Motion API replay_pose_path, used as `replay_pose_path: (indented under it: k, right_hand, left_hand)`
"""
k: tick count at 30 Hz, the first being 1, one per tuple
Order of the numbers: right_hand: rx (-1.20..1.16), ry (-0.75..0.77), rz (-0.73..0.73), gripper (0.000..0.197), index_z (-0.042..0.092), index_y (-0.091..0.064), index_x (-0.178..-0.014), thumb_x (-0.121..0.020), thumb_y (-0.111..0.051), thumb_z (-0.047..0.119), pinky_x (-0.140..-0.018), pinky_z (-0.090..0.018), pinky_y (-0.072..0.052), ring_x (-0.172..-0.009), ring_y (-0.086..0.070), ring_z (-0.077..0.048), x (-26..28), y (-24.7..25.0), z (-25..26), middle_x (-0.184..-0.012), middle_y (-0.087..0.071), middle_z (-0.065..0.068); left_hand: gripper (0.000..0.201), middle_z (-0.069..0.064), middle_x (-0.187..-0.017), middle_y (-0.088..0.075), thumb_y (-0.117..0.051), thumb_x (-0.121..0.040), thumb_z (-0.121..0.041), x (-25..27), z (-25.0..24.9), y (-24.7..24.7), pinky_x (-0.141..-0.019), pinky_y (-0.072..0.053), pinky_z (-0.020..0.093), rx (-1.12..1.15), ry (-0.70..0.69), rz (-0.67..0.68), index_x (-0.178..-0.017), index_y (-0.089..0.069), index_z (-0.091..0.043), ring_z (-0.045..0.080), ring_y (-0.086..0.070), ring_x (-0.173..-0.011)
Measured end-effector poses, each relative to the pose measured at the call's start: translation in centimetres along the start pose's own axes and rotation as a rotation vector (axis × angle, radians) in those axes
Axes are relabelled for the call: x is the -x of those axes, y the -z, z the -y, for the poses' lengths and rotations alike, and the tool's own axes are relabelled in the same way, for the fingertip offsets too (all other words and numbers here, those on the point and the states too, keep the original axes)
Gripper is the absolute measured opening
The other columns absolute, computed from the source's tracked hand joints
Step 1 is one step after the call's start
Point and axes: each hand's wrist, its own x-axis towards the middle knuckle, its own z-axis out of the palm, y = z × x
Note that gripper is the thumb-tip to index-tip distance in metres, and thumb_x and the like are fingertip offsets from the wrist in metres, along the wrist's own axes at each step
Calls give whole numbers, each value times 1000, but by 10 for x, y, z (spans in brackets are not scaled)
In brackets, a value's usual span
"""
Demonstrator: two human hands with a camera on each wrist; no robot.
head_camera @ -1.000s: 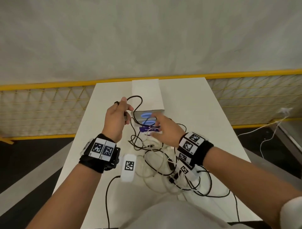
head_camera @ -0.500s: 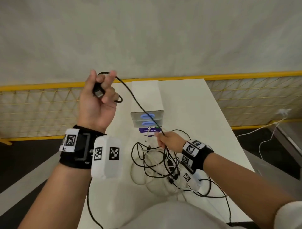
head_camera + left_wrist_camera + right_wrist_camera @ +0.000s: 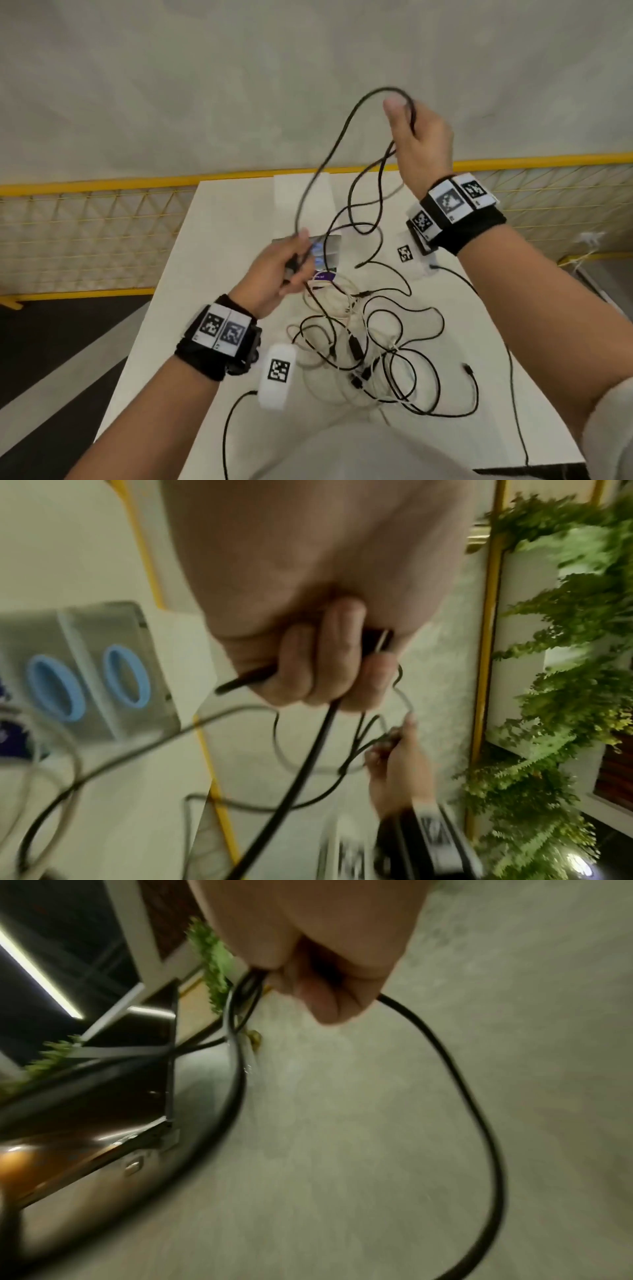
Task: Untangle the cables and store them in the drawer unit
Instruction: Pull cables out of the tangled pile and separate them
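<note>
Evidently both hands grip one black cable (image 3: 346, 137): right hand (image 3: 419, 144) raised at 1 o'clock, left hand (image 3: 274, 274) low, drawing it clear of the tangle (image 3: 376, 342) on the table (image 3: 219, 246) before the drawer unit (image 3: 301, 198).

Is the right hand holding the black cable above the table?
Yes, the right hand grips the black cable high above the table.

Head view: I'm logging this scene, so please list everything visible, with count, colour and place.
black cable: one, black, lifted between both hands
cable tangle: several, black and white, on the table
drawer unit: one, grey, blue handles, behind the left hand
table: one, white
fence: one, yellow, beyond the table
wristbands: two, black with markers
left hand: grips one cable end
right hand: raised, holds the cable's loop
</note>
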Motion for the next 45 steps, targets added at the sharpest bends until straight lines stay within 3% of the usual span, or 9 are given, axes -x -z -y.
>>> replay_pose_path:
  k: [5, 9, 13, 19, 23, 26, 31, 36, 45]
  right_hand:
    - [85, -120, 288, 86, 10, -32, -136, -75, -64, 60, -102, -25, -37, -118, -40, -12, 71, -11, -36, -132, -33, -5]
    - [-367, -377, 633, 78, 16, -35, -128, -71, -71, 56, -93, -34, -48, -103, -56, -13, 134, -39, -21, -110, -55, -5]
    - [-336, -658, 1011, 27, 12, -61, -93, -93, -53, 38, -63, -31, -47, -76, -60, -17, 156, -64, -22, -77, -63, -9]
    - [-852, -759, 397, 34, 18, -48, -71, -102, -34, 23, -42, -19, -33, -42, -36, -9, 73, -9, -13, -43, -37, 8]
    - [-988, -521, 348, 37, 22, -44, -68, -101, -31, 32, -33, -11, -19, -34, -21, -4, -4, 51, 29, -39, -25, 8]
    - [-740, -298, 291, 30, 23, -45, -72, -99, -34, 28, -33, -16, -16, -39, -18, -5, -35, 88, 51, -42, -22, 6]
    - [-708, -458, 516, 32, 24, -47, -72, -99, -33, 34, -32, -14, -16, -42, -16, -6, -38, 92, 39, -43, -24, 8]
    - [-17, -332, 462, 30, 22, -57, -71, -97, -43, 29, -38, -14, -20, -41, -28, -10, -25, 79, -2, -43, -36, 10]
    - [-177, -417, 673, 31, 20, -59, -76, -100, -40, 28, -37, -15, -14, -42, -22, -7, -26, 104, -16, -47, -28, 9]
  left_hand:
    - [38, -2, -45, -36, -30, -102, -36, -16, -33, 18, -34, -17, 17, 255, -70, -205, -69, -37, -19, 7, -22, -30]
    - [39, -2, -46, -37, -30, -102, -39, -31, -49, 3, -44, -17, 23, 371, -88, -194, -69, -37, -20, 8, -25, -29]
    - [39, -3, -48, -43, -30, -103, -38, -37, -69, -15, -41, -23, 19, 367, -105, -153, -69, -37, -20, 8, -27, -29]
    - [37, 3, -88, -76, -35, -100, -18, -16, -92, 13, -37, -26, 22, -416, -285, -528, -65, -46, -16, 15, -33, -30]
    - [32, 8, -96, -75, -34, -100, -15, -14, -85, 29, -39, -29, 24, -424, -295, -624, -98, -58, 7, 14, -34, -32]
    - [33, 1, -80, -75, -35, -101, -17, -13, -81, 23, -40, -30, 24, -438, -349, -571, -78, -59, -18, 14, -35, -34]
    - [33, -3, -67, -71, -33, -103, -20, -18, -75, 14, -42, -31, 24, -349, -403, -596, -77, -54, -26, 13, -36, -36]
    - [24, -2, -69, -71, -34, -102, -24, -20, -62, 24, -45, -33, 24, -376, -379, -620, -89, -54, -22, 13, -39, -39]
    - [39, 5, -82, -71, -36, -103, -30, -23, -40, 36, -45, -37, 15, -444, -299, -607, -93, -54, 2, 10, -46, -42]
